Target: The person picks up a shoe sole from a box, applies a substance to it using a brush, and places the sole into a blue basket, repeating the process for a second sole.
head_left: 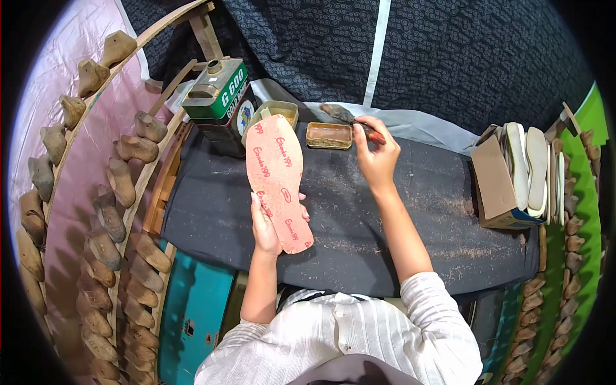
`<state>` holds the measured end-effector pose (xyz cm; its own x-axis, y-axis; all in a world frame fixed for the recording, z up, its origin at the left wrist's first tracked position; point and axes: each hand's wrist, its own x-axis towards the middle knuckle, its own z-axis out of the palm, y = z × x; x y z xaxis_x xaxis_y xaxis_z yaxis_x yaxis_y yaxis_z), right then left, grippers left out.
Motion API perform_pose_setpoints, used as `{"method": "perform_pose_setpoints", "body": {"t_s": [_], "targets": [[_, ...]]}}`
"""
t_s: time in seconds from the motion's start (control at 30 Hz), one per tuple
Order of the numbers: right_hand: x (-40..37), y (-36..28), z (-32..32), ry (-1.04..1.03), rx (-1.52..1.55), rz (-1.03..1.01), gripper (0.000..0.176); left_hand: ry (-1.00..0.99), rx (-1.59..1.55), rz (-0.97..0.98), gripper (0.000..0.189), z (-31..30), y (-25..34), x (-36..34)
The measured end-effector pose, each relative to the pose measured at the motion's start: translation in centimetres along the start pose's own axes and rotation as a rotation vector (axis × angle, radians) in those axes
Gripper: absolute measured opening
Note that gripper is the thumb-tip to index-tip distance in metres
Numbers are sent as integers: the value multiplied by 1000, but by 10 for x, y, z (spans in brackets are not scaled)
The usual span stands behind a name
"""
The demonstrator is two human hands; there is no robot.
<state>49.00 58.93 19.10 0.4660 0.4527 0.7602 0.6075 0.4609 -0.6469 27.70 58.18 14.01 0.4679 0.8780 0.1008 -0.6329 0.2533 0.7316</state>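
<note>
My left hand (265, 226) holds a pink shoe insole (277, 179) with red printing by its heel end, the toe pointing away over the dark work cloth (410, 218). My right hand (375, 154) grips a brush (350, 118) whose bristle end hangs just past a small flat tin of glue (328, 135). The tin lies open on the cloth between the insole and the brush.
A green G 600 can (218, 90) and a second open tin (282, 109) stand at the back left. Wooden shoe lasts (109, 212) fill racks on the left and along the right edge. A cardboard box of soles (520, 179) sits at the right.
</note>
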Motion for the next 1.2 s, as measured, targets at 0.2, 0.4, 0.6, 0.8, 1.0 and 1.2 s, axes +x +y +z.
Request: {"method": "perform_pose_setpoints", "body": {"t_s": [0.2,0.4,0.6,0.8,1.0,1.2], "targets": [[0,-64,-21,-74,67,-273,18,-33,-7,-67,71,7,-3,-1],[-10,-80,-25,-208,-17,-400,19,34,18,-86,70,14,3,-2],[-17,-85,-35,-177,65,-333,17,1,3,-50,72,9,12,0],[-8,-90,-25,-137,2,-410,20,-76,-37,-107,71,10,6,-8],[-20,-91,-34,-214,-9,-312,14,-53,-24,-72,71,5,6,-5],[-16,-97,-34,-139,30,-327,14,-64,11,-77,69,5,5,-7]]}}
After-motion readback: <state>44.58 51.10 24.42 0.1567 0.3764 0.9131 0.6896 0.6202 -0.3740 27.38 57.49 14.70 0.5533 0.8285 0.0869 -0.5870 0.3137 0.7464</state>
